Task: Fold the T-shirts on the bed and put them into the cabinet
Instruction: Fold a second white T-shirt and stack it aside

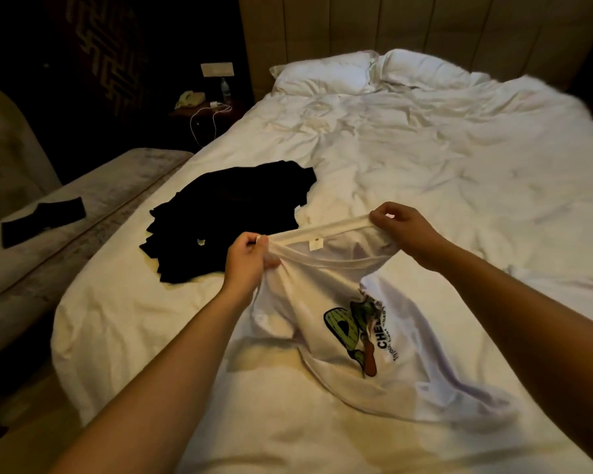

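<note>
A white T-shirt (401,364) with a green cartoon print hangs from both my hands over the near part of the bed (425,159). Its lower part trails crumpled on the sheet. My left hand (249,260) grips the collar at the left side. My right hand (399,225) pinches the collar at the right, stretching the neckline taut between the two. A black T-shirt (233,213) lies rumpled on the bed just beyond my left hand. No cabinet is in view.
Two white pillows (326,75) lie against the headboard. A bedside table (206,109) at the back left holds a phone, a bottle and a white cable. A grey bench (83,206) along the bed's left side carries a dark cloth (43,220).
</note>
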A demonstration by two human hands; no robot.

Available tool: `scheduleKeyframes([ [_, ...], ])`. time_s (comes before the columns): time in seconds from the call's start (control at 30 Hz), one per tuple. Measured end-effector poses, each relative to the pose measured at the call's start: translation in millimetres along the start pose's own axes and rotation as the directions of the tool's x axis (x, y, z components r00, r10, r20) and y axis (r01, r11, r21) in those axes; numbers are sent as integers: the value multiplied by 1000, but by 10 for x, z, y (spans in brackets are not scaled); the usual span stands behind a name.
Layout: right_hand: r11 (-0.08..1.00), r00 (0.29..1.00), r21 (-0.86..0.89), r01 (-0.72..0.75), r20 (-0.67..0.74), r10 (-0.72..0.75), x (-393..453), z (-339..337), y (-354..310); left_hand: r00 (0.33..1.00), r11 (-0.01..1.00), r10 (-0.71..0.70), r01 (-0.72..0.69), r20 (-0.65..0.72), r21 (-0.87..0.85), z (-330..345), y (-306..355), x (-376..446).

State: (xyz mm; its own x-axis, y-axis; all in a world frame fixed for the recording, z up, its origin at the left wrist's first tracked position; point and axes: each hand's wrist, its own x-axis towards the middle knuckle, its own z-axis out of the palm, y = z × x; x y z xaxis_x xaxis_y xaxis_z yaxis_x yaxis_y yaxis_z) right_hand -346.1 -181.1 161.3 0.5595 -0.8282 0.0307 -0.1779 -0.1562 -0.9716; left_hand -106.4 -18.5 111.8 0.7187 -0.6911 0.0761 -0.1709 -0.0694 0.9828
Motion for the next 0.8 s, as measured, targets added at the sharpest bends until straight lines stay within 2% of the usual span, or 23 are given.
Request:
scheduleKeyframes([
  [0.07, 996, 999, -92, 3, 36, 0, -74, -249, -184, 998, 1000, 15, -14, 55, -21, 183, 258, 144],
  [0.1, 974, 995, -228, 6, 96, 16, -109, -374, -264, 996, 1000, 25, -24, 82, -13, 257, 392, 202],
  [0.17, 845, 978, -535, 11, 183, 104, -192, -626, -440, 988, 998, 54, -55, 143, 8, 413, 692, 280],
  [0.2, 786, 974, -618, -3, 178, 144, -223, -751, -508, 981, 996, 77, -83, 179, 22, 494, 846, 312],
  [0.27, 785, 988, -617, -56, 79, 133, -268, -985, -630, 958, 984, 135, -160, 253, 78, 649, 1153, 356],
  [0.33, 838, 993, -537, -97, -107, 47, -319, -1196, -770, 930, 963, 192, -239, 314, 120, 802, 1460, 373],
  [0.4, 875, 956, -470, -119, -291, -26, -383, -1366, -916, 905, 938, 246, -312, 347, 148, 942, 1777, 343],
  [0.5, 851, 861, -513, -111, -477, -176, -513, -1528, -1136, 871, 888, 343, -423, 352, 183, 1105, 2194, 275],
  [0.67, 857, 670, -512, 65, -614, -418, -748, -1687, -1565, 847, 868, 430, -483, 311, 116, 1263, 2723, 134],
  [0.73, 859, 644, -504, 91, -629, -437, -797, -1751, -1690, 831, 857, 464, -509, 307, 81, 1283, 2900, 20],
  [0.8, 870, 675, -485, 85, -614, -409, -826, -1806, -1750, 799, 828, 495, -553, 342, 93, 1268, 2991, -53],
])
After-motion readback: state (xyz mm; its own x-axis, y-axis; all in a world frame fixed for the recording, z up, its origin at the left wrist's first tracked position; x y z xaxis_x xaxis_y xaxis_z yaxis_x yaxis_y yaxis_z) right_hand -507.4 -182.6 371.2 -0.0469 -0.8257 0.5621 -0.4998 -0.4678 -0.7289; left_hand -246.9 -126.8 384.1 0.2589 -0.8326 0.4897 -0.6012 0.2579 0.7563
